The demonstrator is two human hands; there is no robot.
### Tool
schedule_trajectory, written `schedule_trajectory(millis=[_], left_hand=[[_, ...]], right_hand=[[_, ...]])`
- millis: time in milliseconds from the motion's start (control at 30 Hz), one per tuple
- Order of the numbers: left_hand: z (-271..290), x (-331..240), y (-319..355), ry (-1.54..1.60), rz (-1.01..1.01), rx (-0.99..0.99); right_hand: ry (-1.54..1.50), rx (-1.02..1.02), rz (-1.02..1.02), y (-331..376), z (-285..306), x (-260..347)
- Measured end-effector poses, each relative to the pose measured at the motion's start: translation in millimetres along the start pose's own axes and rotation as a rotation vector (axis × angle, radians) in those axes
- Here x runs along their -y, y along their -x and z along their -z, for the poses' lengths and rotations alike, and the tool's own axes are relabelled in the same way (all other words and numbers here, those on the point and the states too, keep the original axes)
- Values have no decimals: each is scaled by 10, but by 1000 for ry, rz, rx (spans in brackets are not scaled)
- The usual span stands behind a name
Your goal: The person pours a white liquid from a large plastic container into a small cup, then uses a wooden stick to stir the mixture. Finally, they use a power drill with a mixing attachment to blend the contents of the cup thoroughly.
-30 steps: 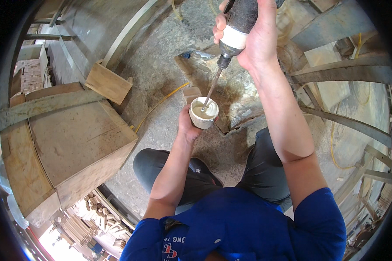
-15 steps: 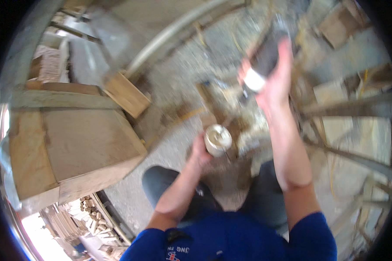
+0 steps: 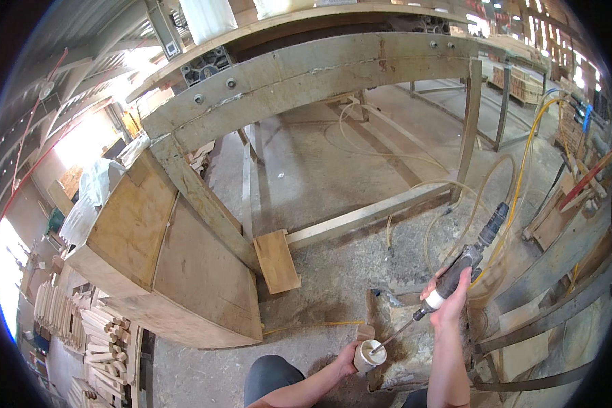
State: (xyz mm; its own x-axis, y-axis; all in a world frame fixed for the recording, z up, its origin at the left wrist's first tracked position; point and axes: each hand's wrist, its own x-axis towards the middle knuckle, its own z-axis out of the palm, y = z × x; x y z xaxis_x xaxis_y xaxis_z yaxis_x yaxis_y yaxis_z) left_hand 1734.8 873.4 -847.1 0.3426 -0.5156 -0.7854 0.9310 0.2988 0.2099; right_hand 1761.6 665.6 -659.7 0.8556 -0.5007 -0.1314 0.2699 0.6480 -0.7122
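My left hand point(image 3: 348, 360) is wrapped round the side of a small whitish tub point(image 3: 368, 361), held upright low in front of me. Pale material shows inside its open top. In my right hand point(image 3: 451, 309) is a straight, dark power drill point(image 3: 464, 262) with a white collar, my fingers closed round its body. It is held at a slant, its chuck point(image 3: 421, 313) toward the tub. A thin rod point(image 3: 399, 331) runs from the chuck down into the tub's mouth; its lower end is hidden inside.
A metal-framed bench point(image 3: 319, 80) spans the far side. A plywood box point(image 3: 204, 272) stands at left, a small board point(image 3: 277, 262) by the bench leg. A yellow hose point(image 3: 520, 194) loops at right. Stacked wooden pieces point(image 3: 105, 350) lie lower left. Below the tub is a stained tray point(image 3: 370, 309).
My view has tilted up, bringing the bench into sight. Both hands appear lower in the picture, still holding the tub and the drill. The rod, earlier blurred, now shows plainly in the tub.
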Motion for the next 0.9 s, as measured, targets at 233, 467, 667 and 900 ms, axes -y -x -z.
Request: schedule_trajectory(millis=[233,467,667,900], left_hand=[[-15,-8,59,-13,6,40],[61,26,-23,10,9,55],[33,20,-29,-15,-3,55],[66,43,-22,-25,45,136]], right_hand=[[-22,-8,67,46,-29,4],[-6,4,122,76,-21,-14],[-30,-12,105,86,-13,-6],[-10,4,139,109,-11,8]])
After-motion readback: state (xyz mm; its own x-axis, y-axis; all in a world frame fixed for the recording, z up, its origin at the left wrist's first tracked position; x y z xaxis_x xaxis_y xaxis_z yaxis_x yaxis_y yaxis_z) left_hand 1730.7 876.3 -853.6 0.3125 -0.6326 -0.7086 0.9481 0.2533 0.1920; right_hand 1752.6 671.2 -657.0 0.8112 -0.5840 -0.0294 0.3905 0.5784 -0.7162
